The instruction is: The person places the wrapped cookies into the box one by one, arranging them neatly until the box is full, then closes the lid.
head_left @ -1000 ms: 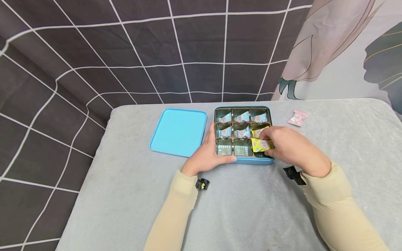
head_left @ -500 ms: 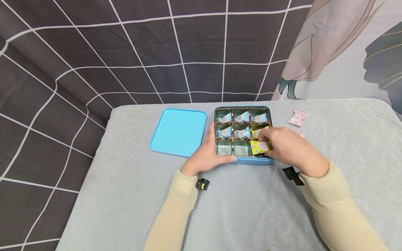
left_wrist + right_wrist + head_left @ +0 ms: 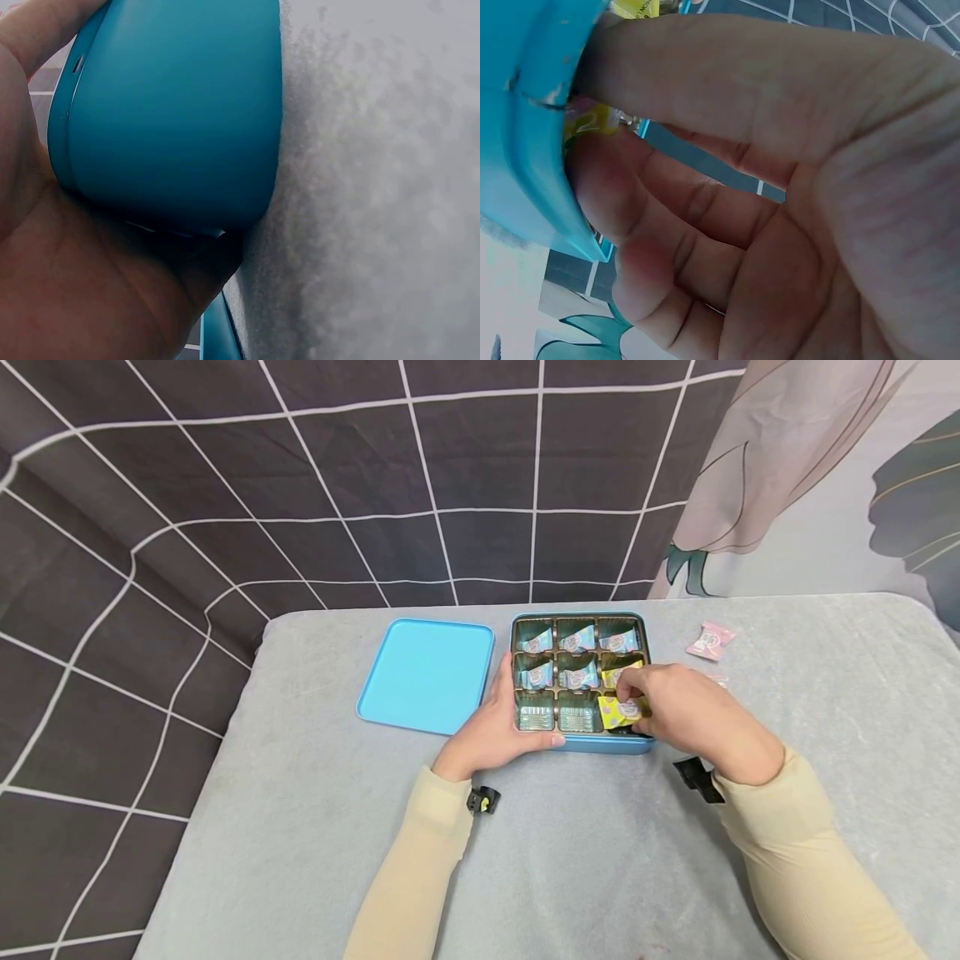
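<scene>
A blue tin box [image 3: 600, 745] with a divided tray stands in front of me. My left hand [image 3: 491, 731] holds its near left corner, the thumb along the front wall and the fingers along the left side; the left wrist view shows the palm against the tin's corner [image 3: 176, 112]. My right hand [image 3: 690, 710] pinches a yellow wrapped candy [image 3: 614, 713] at the near right compartment. In the right wrist view that candy [image 3: 592, 121] is mostly hidden by fingers and the tin wall. Another yellow candy [image 3: 611, 677] sits in the compartment behind it.
Blue wrapped candies [image 3: 577, 641] fill the other back and middle compartments; the two near left compartments [image 3: 536, 713] hold none. Left of the tin lies a blue lid [image 3: 427, 677]. A pink candy [image 3: 710, 642] lies to the right, another pink piece [image 3: 718, 680] partly behind my right hand.
My right hand has shifted very slightly left with the yellow candy, which sits a little lower at the near right compartment. The left hand and tin have not moved.
</scene>
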{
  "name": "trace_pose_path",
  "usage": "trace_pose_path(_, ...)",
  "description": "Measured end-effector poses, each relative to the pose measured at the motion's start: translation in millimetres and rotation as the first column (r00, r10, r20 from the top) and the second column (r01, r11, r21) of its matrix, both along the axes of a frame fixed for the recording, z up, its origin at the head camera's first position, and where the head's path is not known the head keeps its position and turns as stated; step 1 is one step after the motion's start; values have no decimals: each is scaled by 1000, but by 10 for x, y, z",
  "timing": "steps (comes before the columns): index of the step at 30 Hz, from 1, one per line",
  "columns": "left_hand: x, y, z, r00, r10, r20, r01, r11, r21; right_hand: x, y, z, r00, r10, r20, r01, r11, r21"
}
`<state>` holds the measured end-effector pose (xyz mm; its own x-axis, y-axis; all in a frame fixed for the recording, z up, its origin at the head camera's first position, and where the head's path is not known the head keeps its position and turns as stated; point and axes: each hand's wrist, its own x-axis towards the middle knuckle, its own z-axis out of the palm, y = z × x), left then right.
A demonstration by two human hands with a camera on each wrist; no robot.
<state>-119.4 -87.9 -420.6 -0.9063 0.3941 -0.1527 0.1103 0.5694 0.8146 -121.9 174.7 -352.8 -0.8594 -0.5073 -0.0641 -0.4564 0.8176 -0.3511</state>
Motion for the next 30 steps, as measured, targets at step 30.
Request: trace_pose_path(30,-1,1,-7,1000,2,11,-2,1000,-5,25,-53,20,1000,4,-17,-3,997,74)
